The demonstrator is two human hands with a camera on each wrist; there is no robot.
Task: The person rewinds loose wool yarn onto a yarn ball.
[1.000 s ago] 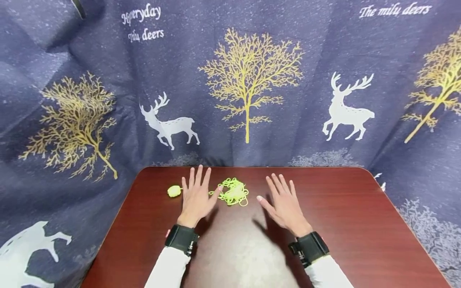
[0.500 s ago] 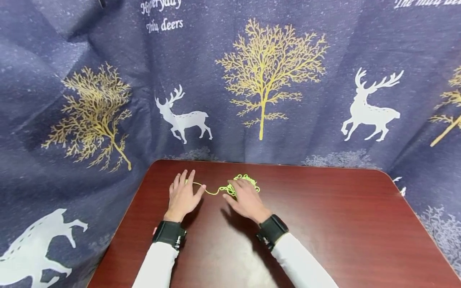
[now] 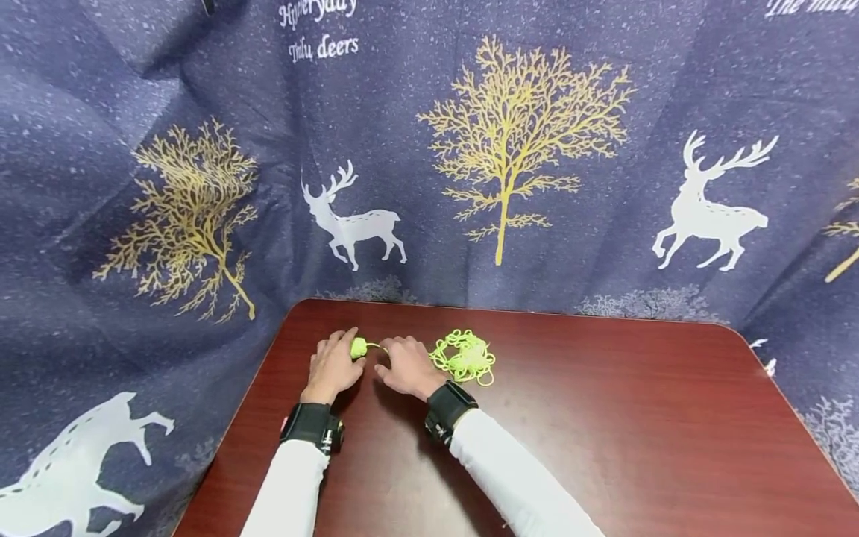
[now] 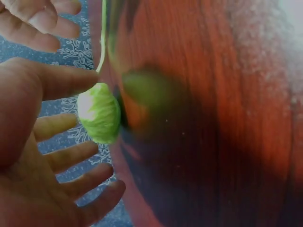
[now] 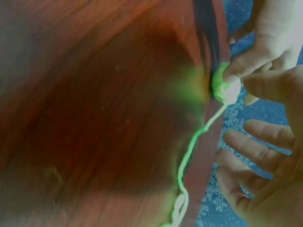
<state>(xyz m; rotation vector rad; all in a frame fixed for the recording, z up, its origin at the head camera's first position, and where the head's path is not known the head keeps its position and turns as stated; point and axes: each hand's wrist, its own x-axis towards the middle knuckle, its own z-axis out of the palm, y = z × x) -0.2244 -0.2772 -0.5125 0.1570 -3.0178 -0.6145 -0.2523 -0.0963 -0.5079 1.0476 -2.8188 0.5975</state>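
Note:
A small lime-green ball of yarn [image 3: 359, 347] lies near the table's far left, with a strand running off it to the right. My left hand [image 3: 331, 367] is at the ball, thumb and index fingertips right at its sides and the other fingers spread, as the left wrist view shows. Close beside it, my right hand [image 3: 406, 367] hovers over the strand [image 5: 184, 161], fingers loosely bent and apart. In the right wrist view the strand passes by these fingers. A loose tangle of the same yarn [image 3: 467, 358] lies just right of my right hand.
The glossy red-brown table [image 3: 637, 418] reaches back to a dark blue curtain [image 3: 403, 97] printed with deer and trees. Both wrists carry black straps, the right strap [image 3: 451, 406] and the left strap [image 3: 310, 425].
My right hand has swept left, over the yarn tangle and past it, to the strand near the ball. My left hand has moved left and come down around the ball. The head view has shifted.

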